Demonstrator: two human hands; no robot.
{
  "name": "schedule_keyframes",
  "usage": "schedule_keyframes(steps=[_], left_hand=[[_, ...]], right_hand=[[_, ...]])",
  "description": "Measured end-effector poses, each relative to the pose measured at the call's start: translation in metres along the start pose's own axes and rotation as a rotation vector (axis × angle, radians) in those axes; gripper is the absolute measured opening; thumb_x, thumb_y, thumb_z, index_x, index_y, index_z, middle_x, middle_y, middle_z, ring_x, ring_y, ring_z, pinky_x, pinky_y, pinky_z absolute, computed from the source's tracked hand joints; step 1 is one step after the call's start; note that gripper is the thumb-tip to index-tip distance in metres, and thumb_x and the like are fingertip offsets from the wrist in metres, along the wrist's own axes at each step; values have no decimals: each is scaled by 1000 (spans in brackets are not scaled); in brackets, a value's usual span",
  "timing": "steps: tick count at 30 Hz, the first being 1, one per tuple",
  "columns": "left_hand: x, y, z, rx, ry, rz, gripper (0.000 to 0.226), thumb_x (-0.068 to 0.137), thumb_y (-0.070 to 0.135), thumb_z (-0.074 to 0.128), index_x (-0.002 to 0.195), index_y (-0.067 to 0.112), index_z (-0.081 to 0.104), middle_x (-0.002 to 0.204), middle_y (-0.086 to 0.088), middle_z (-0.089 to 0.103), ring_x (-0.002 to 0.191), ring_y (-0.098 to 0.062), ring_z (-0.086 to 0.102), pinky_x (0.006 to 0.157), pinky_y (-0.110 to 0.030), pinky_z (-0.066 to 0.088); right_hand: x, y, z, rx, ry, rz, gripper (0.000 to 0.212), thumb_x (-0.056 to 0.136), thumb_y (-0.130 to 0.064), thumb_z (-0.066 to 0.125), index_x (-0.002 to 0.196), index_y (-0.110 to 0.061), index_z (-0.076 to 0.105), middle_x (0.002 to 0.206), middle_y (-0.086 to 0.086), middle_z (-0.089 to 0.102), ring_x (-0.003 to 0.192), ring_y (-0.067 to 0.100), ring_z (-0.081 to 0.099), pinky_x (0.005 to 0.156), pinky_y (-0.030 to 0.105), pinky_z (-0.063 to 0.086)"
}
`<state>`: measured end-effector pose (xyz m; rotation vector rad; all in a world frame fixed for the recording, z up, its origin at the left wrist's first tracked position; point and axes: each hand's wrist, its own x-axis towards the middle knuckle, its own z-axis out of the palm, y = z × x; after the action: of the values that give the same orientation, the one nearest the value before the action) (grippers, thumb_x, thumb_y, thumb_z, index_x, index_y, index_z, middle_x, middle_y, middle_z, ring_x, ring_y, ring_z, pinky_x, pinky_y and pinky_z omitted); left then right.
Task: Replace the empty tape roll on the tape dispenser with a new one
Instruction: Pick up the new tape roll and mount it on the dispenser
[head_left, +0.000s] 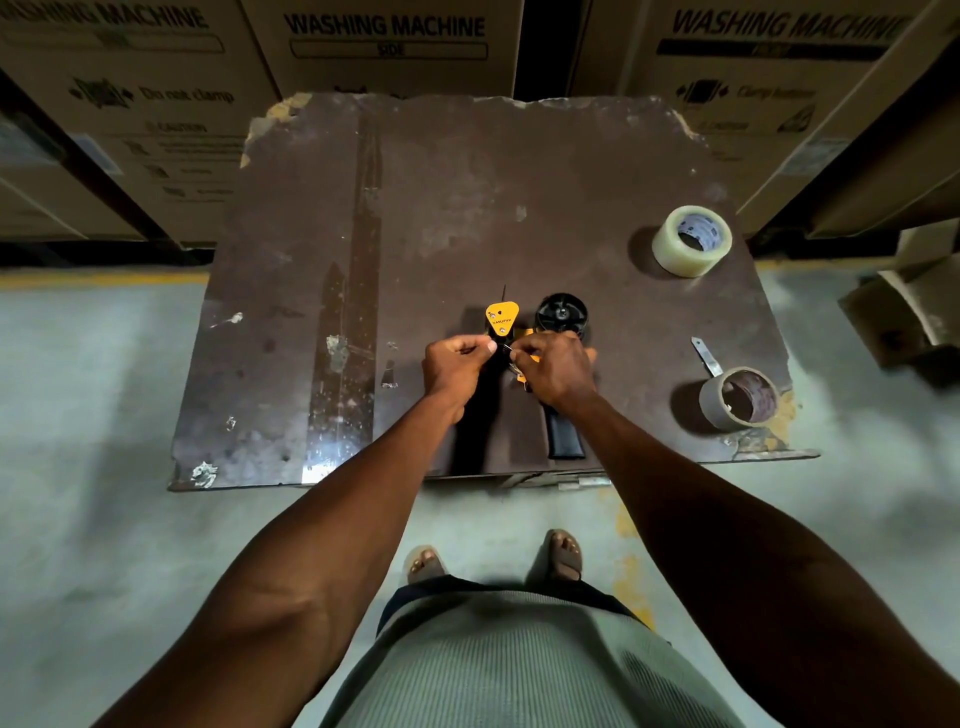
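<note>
Tape dispenser (540, 353) on worn brown table (467, 197), near front edge, right of centre. Yellow triangular plate (502, 317) at far left end, black bare spool hub (561, 313) just beside it to the right, no roll on it. Black handle (563, 435) pointing toward person, lying on tabletop.

Left hand (454, 364) curled into loose fist, thumb and forefinger pinched together at dispenser's left side just below yellow plate; what sits in pinch too small to tell. Right hand (558, 366) clenched over dispenser's middle, covering frame, fingertips meeting left hand's pinch. Hands almost touching.

New clear tape roll (692, 240) at far right of table, well apart from dispenser, tilted so core faces camera. Empty brown cardboard core (738, 399) near front right corner, open end up and toward camera. Small metal blade-like strip (705, 356) on table just beyond core.

Cardboard boxes (384, 47) printed "WASHING MACHINE" stacked behind table. Grey concrete floor (93, 405) around table. Feet in sandals (563, 555) visible below table edge.
</note>
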<state>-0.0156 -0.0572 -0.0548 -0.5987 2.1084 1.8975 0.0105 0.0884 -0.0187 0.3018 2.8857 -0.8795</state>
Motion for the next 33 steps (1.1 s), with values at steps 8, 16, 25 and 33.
schedule_keyframes(steps=[8, 16, 25, 33], left_hand=[[-5, 1, 2, -51, 10, 1, 16, 84, 12, 77, 100, 9, 78, 94, -5, 77, 78, -7, 67, 77, -21, 54], [-6, 1, 3, -59, 22, 1, 18, 84, 12, 77, 102, 8, 77, 97, -6, 77, 86, -12, 70, 86, -26, 57], [-10, 5, 5, -65, -18, -7, 20, 86, 10, 75, 105, 6, 76, 90, -6, 76, 80, -12, 69, 83, -25, 58], [-15, 2, -6, -118, -31, -31, 25, 88, 11, 74, 112, 4, 72, 99, -10, 75, 83, -11, 67, 77, -23, 55]], right_hand=[[3, 4, 4, 76, -8, 7, 42, 78, -55, 47, 95, -30, 78, 99, -4, 77, 94, 27, 68, 83, 48, 54], [4, 7, 4, 73, -39, -104, 28, 86, -39, 55, 93, -24, 78, 93, 2, 77, 88, 29, 68, 83, 46, 53], [-2, 15, 1, 87, -47, -303, 27, 86, -24, 62, 99, -9, 80, 95, 13, 77, 91, 33, 70, 89, 48, 52], [-14, 26, -7, 158, 72, -136, 49, 88, -55, 52, 123, -27, 70, 127, 3, 69, 120, 29, 60, 98, 52, 49]])
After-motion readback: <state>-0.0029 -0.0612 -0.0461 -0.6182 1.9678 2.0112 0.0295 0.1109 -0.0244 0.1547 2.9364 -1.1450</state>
